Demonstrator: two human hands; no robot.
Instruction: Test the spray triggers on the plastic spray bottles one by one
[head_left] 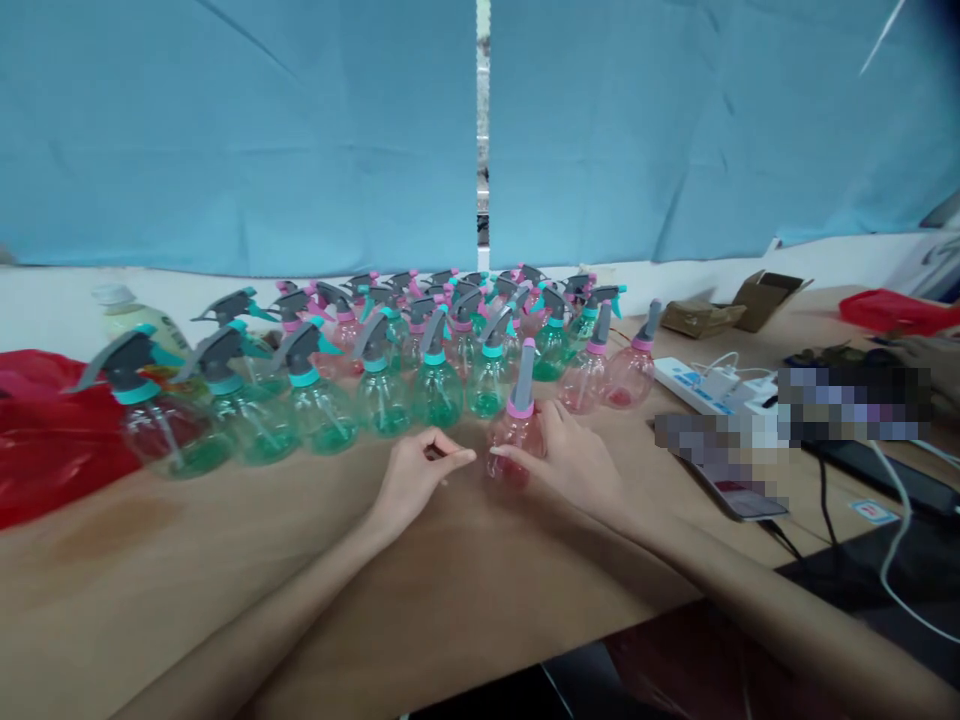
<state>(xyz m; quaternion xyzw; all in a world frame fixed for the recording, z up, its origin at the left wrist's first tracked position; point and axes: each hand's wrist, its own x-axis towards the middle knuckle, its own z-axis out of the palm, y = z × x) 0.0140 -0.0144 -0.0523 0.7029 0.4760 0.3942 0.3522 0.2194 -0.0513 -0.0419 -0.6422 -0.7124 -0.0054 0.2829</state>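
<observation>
My right hand (574, 455) is wrapped round a clear pink spray bottle (514, 440) with a grey nozzle and pink collar, which stands upright on the table. The thumb lies across the near side and the fingers are around the right side. Just left of this bottle, my left hand (416, 475) is closed in a loose curl, its thumb pointing at the bottle without touching it. No object shows in its fingers. Behind the hands stands a front row of clear green spray bottles (439, 390) with grey and turquoise heads. Two more pink bottles (628, 375) stand right of my right hand.
More pink and green bottles (551, 340) crowd behind the front row. At left are a red plastic bag (45, 430) and a white-capped bottle (120, 315). To the right lie a power strip (690, 385), a phone (731, 480), cables and an open cardboard box (765, 300).
</observation>
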